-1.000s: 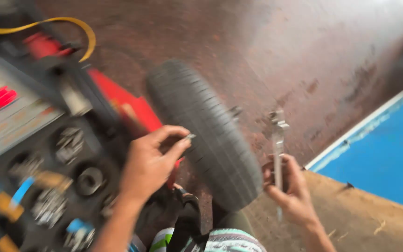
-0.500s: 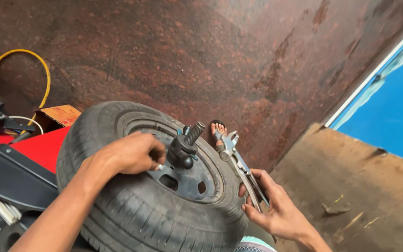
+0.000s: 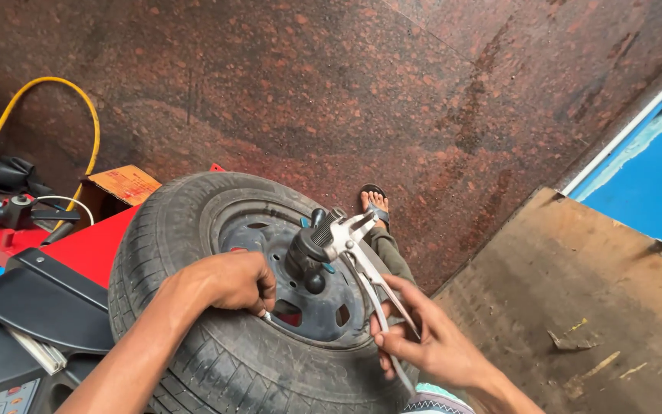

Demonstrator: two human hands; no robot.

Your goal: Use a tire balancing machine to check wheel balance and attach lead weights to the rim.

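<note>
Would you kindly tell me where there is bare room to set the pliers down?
Free: the brown board right of the black tyre, and the reddish stone floor beyond it. Crowded: the red machine and yellow hose, left.

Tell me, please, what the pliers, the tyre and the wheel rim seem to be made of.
The pliers, held by the right hand, look like bare metal, probably steel: silver and shiny. The tyre looks like black rubber, matt and dusty, with moulded tread grooves. The wheel rim, where the left hand rests, seems to be pressed steel painted dark; its sheen and punched holes suggest this.
</note>
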